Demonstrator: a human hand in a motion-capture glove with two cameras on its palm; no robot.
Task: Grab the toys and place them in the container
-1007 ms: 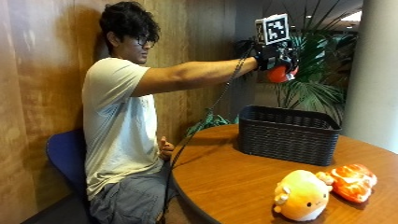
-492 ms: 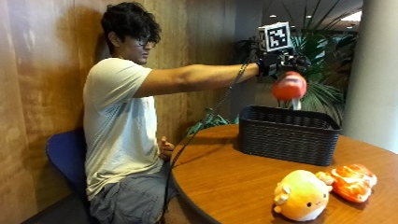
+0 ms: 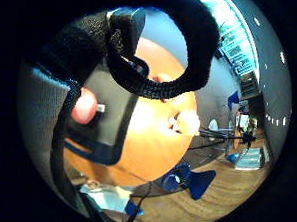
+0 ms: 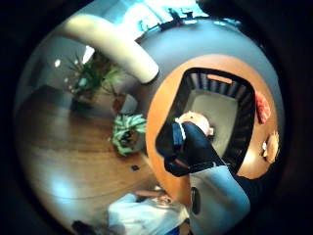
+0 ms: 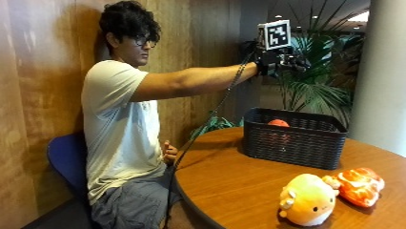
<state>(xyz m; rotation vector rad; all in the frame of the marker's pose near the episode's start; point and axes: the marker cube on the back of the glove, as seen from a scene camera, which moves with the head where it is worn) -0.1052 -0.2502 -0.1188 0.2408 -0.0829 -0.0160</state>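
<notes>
Round orange toy (image 5: 278,123) inside black woven-plastic basket (image 5: 295,143); gloved hand (image 5: 283,61) above.

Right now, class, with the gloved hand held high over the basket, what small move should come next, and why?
Probably lower the gloved right hand toward the yellow plush toy on the table. The hand looks open and holds nothing, an orange toy already sits inside the black basket, and the yellow plush and the orange plush beside it are not yet in the basket.
</notes>
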